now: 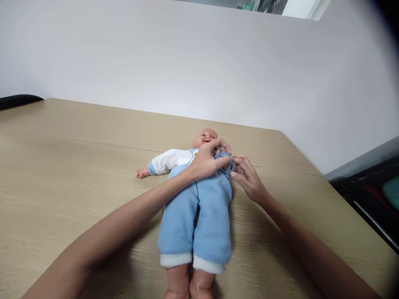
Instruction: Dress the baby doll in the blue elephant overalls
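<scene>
Forearms: both bare, entering from 7 and 5 o'clock and closing in on the middle of the head view.
Doll legs (187,286): bare plastic, cut off by the bottom edge at 6 o'clock, side by side and touching.
Doll (199,207): lies face up on the surface, feet towards the camera and head away, just right of the picture's centre.
Clothing: blue fleece overalls (212,224) with white cuffs at the ankles, over a white sleeve (170,160) with a blue wrist band.
Doll arm: stretched out flat towards 9 o'clock, its small fist (140,173) resting on the wood.
Doll head (204,138): at 12 o'clock from the body, face up, chin just beyond the person's knuckles.
Left hand (207,160): crosses the doll's chest from 7 o'clock, fingers curled, thumb and fingertips pinched on the shoulder strap.
Shoulder strap (225,156): blue, raised a little off the doll's shoulder, on the 3 o'clock side of the chest, between the two hands.
Right hand (249,180): comes in from 5 o'clock, palm turned inward, fingers drawn together with their tips nipping the outer edge of the same strap; it lies just beside the left hand.
Surface (77,166): pale wood grain with a thin seam running across behind the doll.
Wall (187,62): plain white, filling the upper half from 9 to 3 o'clock.
Dark curved edge (18,99): at 9 o'clock, beyond the surface's far corner; what it is cannot be told.
Dark area (368,195): at 3 o'clock, off the surface's right edge, with a blurred teal patch (391,191) in it.
</scene>
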A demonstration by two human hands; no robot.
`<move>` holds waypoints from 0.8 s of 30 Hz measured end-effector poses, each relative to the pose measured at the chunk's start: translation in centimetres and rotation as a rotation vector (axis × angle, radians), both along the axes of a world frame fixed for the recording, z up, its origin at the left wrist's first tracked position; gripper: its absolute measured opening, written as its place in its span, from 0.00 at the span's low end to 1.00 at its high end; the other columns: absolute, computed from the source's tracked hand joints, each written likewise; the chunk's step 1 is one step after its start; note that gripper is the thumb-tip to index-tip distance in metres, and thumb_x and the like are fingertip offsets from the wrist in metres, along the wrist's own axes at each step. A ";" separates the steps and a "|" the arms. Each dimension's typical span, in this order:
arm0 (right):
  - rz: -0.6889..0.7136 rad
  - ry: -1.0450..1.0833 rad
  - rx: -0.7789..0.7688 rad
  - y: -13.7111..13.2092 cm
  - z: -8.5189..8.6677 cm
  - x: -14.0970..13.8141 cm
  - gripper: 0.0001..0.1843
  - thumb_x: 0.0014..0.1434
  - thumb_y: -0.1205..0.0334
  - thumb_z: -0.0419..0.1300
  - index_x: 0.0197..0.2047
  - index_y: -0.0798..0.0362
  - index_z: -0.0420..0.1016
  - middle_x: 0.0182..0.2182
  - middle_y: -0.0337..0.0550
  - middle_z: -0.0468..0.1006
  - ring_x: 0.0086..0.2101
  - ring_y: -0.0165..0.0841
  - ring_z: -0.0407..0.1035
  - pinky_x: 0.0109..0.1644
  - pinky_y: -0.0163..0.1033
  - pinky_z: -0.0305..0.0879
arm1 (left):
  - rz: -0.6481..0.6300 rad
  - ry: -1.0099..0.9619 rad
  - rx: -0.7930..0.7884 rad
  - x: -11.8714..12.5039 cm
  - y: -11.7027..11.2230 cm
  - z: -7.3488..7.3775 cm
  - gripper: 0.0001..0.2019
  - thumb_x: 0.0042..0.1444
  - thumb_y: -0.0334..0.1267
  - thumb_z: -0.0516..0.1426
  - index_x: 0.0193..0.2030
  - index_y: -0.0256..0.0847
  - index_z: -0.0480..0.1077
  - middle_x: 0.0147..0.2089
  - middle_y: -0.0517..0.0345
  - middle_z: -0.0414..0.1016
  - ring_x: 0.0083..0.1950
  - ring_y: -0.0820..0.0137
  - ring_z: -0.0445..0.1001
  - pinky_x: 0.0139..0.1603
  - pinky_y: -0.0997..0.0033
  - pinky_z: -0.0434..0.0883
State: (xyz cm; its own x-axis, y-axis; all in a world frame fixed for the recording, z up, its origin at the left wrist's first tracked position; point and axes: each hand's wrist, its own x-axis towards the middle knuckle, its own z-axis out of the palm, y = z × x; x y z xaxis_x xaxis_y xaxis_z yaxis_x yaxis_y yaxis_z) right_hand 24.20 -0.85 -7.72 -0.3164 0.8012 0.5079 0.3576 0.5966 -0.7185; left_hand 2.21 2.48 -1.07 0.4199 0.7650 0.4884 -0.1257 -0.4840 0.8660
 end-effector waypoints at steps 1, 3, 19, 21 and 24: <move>-0.005 -0.002 0.005 0.0 -0.1 0.0 0.17 0.74 0.51 0.62 0.64 0.39 0.74 0.55 0.47 0.70 0.56 0.48 0.71 0.61 0.55 0.71 | -0.052 -0.027 -0.106 0.0 0.2 0.1 0.07 0.51 0.34 0.60 0.39 0.41 0.70 0.28 0.64 0.74 0.31 0.70 0.75 0.38 0.67 0.72; -0.018 -0.015 0.015 0.0 -0.1 -0.1 0.17 0.74 0.51 0.62 0.63 0.39 0.74 0.55 0.46 0.70 0.55 0.47 0.71 0.59 0.54 0.71 | -0.131 -0.065 -0.259 0.0 0.6 0.3 0.09 0.50 0.35 0.60 0.39 0.41 0.69 0.25 0.65 0.74 0.27 0.70 0.75 0.35 0.67 0.73; -0.057 0.134 -0.110 -0.8 0.9 -1.5 0.09 0.73 0.50 0.63 0.47 0.44 0.82 0.48 0.44 0.75 0.52 0.43 0.70 0.62 0.49 0.67 | -0.214 0.162 -0.353 0.1 3.5 0.6 0.08 0.55 0.31 0.64 0.43 0.39 0.75 0.38 0.58 0.76 0.43 0.67 0.76 0.48 0.67 0.71; -0.065 0.294 -0.260 -0.8 0.8 -2.2 0.10 0.71 0.49 0.64 0.45 0.44 0.83 0.47 0.43 0.78 0.54 0.43 0.72 0.66 0.50 0.65 | -0.193 0.275 -0.224 -0.3 3.6 0.7 0.09 0.58 0.35 0.65 0.44 0.38 0.75 0.43 0.56 0.77 0.49 0.65 0.76 0.53 0.66 0.71; -0.011 0.586 -0.484 -0.7 0.6 -2.9 0.11 0.68 0.47 0.65 0.41 0.44 0.79 0.42 0.42 0.80 0.49 0.43 0.74 0.63 0.51 0.70 | -0.097 0.460 -0.102 -0.6 3.5 0.6 0.09 0.62 0.40 0.65 0.46 0.39 0.75 0.44 0.58 0.77 0.48 0.65 0.75 0.53 0.65 0.70</move>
